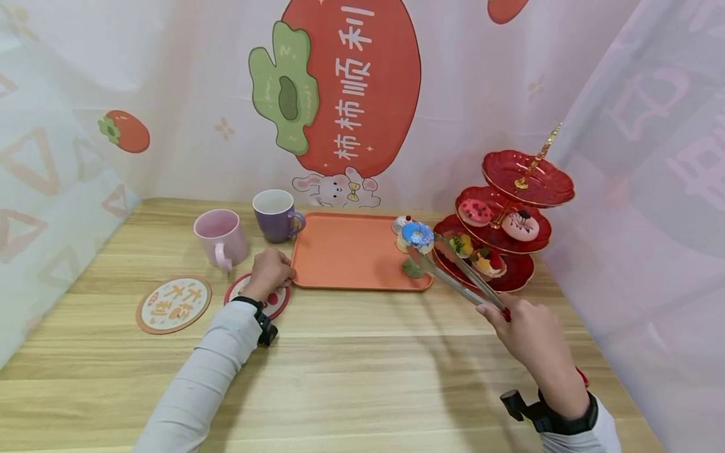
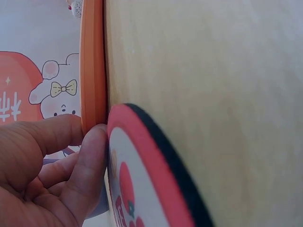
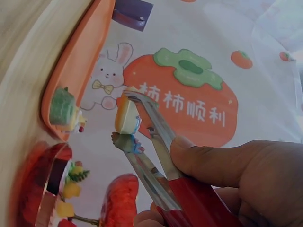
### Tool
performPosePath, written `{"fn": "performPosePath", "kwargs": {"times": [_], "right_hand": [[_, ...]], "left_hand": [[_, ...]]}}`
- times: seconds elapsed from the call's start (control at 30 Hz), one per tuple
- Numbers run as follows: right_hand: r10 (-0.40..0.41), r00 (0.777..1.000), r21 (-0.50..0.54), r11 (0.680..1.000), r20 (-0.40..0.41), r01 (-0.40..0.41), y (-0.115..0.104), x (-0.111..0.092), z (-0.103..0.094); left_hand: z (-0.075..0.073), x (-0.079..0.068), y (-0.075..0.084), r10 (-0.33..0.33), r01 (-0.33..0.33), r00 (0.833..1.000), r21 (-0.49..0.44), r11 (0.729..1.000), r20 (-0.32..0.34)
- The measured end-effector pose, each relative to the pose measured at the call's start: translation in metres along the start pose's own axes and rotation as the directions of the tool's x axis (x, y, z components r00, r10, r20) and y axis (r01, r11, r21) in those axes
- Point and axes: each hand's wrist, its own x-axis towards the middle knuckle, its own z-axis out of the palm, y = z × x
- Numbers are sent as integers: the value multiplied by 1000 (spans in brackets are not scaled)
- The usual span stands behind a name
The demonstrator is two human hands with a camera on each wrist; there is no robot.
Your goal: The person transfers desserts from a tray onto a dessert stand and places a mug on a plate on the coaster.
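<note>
My left hand [image 1: 269,273] pinches the front left corner of an orange tray [image 1: 345,251] between thumb and finger. A round red-rimmed coaster [image 2: 137,161] lies just below that hand. With my right hand [image 1: 532,333] I hold metal tongs [image 3: 161,127] by their red handles. Their tips grip a doughnut [image 1: 418,234] with blue icing, held up over the tray's right end. On that end of the tray sit a green cake [image 3: 61,106] and a white-topped cake with a red berry [image 1: 400,223], partly hidden behind the doughnut.
A three-tier red stand [image 1: 527,264] at the right bears several pastries, and its top plate [image 1: 544,182] is bare. Left of the tray stand a purple mug [image 1: 274,220] and a pink mug [image 1: 222,233]. Another round coaster [image 1: 174,305] lies nearer the table's left side.
</note>
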Motion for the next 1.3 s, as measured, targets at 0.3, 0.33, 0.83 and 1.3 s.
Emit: {"fn": "performPosePath", "kwargs": {"times": [0.3,0.33,0.83,1.3], "right_hand": [[16,997,-29,999,-73,-18,11,-9,-14],[13,996,-39,999,-84,-16,12,-10,-15],[21,982,-55,998,-190,-33,24,-20,-28],[154,978,-94,981,-140,-168,39,-29,-47]], "left_hand": [[1,0,0,3,-3,1000,3,1000,3],[1,0,-1,3,-3,1000,6,1000,1],[0,2,-2,5,-5,1000,10,1000,-3],[-1,2,2,-22,22,1000,13,1000,4]]}}
